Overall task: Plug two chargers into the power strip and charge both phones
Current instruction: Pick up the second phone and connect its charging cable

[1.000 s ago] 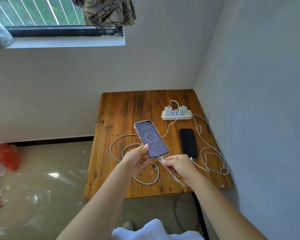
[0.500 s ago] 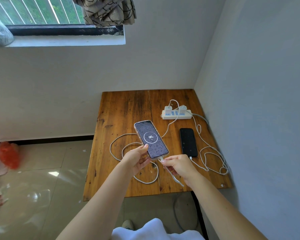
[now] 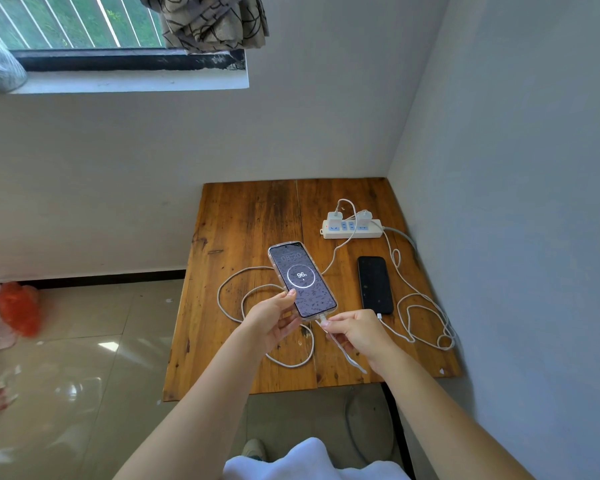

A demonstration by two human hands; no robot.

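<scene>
Both forearms reach up from the bottom of the frame toward its centre, over the near half of the wooden desk (image 3: 243, 216). The left hand (image 3: 269, 320) is turned palm inward, its grip closed on the lower left edge of the lit phone (image 3: 302, 280), thumb tip pressed on the screen's side and fingers curled behind. The phone is lifted above the desk, tilted with its top toward the upper left, and its screen shows a ring with 96 inside it. The right hand (image 3: 359, 332) sits just right of and below the phone, wrist bent, its grip pinching the white cable plug (image 3: 323, 320) at the phone's bottom end; the plug is seated in the phone. From there the white cable (image 3: 257, 306) trails down past the right wrist and loops across the desk left of centre. To the right of centre, the dark phone (image 3: 374, 284) lies flat on the desk with a second cable (image 3: 426, 306) in its lower end, coiled toward the right wall. Above both, the white power strip (image 3: 352, 228) carries two white chargers (image 3: 335, 218).
</scene>
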